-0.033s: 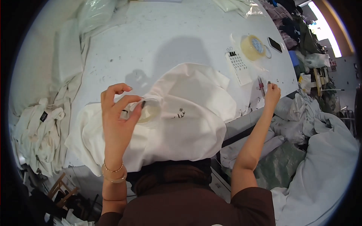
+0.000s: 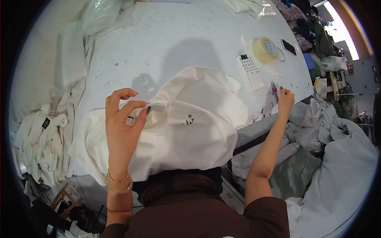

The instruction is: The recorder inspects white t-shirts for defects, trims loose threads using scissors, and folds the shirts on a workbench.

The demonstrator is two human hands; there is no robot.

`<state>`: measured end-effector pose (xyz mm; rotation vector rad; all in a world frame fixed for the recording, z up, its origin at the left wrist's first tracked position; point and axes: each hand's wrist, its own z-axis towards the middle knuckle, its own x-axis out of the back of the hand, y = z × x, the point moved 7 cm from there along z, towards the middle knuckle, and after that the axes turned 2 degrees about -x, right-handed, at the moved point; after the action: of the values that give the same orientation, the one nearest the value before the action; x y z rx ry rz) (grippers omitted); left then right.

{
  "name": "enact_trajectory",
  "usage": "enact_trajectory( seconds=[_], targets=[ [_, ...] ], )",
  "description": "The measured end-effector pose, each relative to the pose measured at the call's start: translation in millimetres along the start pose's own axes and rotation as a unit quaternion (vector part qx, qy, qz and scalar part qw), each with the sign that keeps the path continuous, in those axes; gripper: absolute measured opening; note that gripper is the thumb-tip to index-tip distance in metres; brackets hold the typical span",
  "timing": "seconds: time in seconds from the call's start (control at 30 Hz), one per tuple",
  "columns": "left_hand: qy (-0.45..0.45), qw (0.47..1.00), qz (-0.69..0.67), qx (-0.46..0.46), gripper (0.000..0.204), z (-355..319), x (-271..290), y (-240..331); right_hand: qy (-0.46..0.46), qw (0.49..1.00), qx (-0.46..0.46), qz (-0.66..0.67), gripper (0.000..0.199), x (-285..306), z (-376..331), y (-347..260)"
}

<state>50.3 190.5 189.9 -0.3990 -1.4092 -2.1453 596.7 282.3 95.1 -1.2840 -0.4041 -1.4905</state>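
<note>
Along the near edge of the white tabletop (image 2: 147, 35) lies a rumpled white cloth garment (image 2: 198, 139) with a small dark mark on its front, its lower folds dropping past that edge toward the person's waist. Its round pale neckline (image 2: 158, 106) faces up on the left part of the bundle, with yellowish cloth showing inside the opening. The left hand (image 2: 124, 117) comes over the garment from the near side; the thumb and forefinger pinch the left rim of the neckline, so that the opening lies just to the right of the fingertips, while the other fingers are bent and spread above it, clear of the cloth. The right hand (image 2: 286, 100) is near the right edge of the tabletop, well apart from the garment. Its fingers are curled inward, and I cannot tell whether anything is between them. Just left of them lies a slim red-and-metal hand tool (image 2: 274, 90). Farther toward the far right corner are a white card with rows of dark marks (image 2: 251, 73) under a black metal clip (image 2: 243, 57), a thick roll of yellowish clear tape (image 2: 260, 52) and a dark-screened phone (image 2: 289, 47) close to the right edge. Clear plastic bags (image 2: 254, 8) lie at the far edge.
</note>
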Motion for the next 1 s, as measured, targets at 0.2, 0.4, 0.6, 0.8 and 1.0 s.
enact_trajectory(
  seconds=[0.2, 0.4, 0.6, 0.8, 1.0],
  targets=[
    [-0.075, 0.953, -0.144, 0.256, 0.01, -12.7, -10.7, -30.6, -0.047, 0.993, 0.008, -0.113, 0.03, -44.6, 3.7, 23.5],
    [-0.078, 0.94, -0.212, 0.254, 0.016, -14.1, -24.0, -41.7, 0.007, 0.996, 0.026, -0.09, 0.021, -36.9, 20.3, 46.4],
    [-0.073, 0.936, -0.226, 0.261, 0.017, -13.7, -20.4, -45.6, -0.053, 0.936, -0.066, 0.342, 0.019, -4.8, -24.5, -57.2],
    [-0.046, 0.95, -0.202, 0.235, 0.01, -11.0, -21.0, -48.5, -0.201, 0.896, 0.065, 0.391, 0.022, 9.7, -100.3, -215.4],
    [-0.039, 0.95, -0.208, 0.229, 0.008, -8.9, -22.9, -43.9, -0.267, 0.835, 0.251, 0.41, 0.018, 40.3, -168.6, -329.0]
  ],
)
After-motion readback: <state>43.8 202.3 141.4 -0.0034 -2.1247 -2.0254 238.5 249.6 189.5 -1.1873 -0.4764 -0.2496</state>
